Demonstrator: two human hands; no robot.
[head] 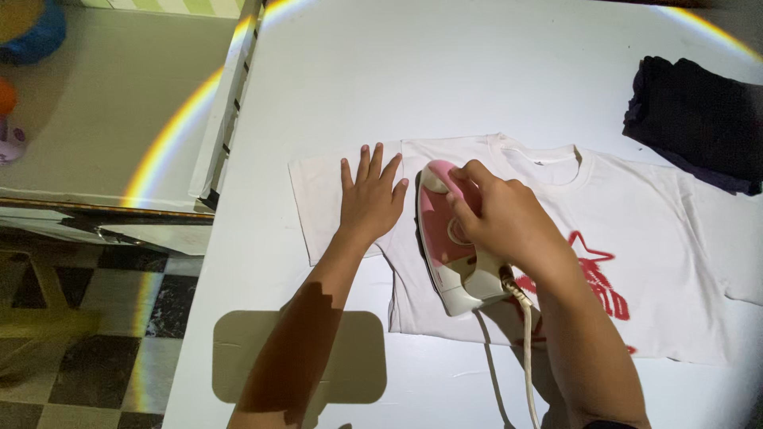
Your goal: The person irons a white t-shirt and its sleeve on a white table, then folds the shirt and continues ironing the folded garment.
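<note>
- A white T-shirt (pixel 636 238) lies spread flat on the white desk (pixel 445 71), neck hole toward the far edge, a red star print on its chest.
- The left hand (pixel 370 199) rests palm down on the shirt's sleeve, fingers spread and straight, gripping nothing, only pressing the cloth flat.
- The right hand (pixel 501 214) is wrapped around the handle of a pink and white iron (pixel 449 254), fingers curled over the top near its front end.
- The iron sits on the shirt's shoulder and upper chest, just beside the left hand, its nose pointing away from the person and its heel toward the near edge of the desk.
- The two hands are close together, the iron's edge almost touching the left hand's fingertips; whether they meet cannot be told.
- A pale cord (pixel 526 349) runs from the iron's heel down over the shirt's hem and off the near edge of the picture.
- A dark folded cloth (pixel 699 119) lies at the far right corner of the desk, well apart from both hands.
- A tan patch (pixel 366 357) shows on the desk under the left forearm.
- Left of the desk is a checkered floor (pixel 95 318) and a lower pale surface.
</note>
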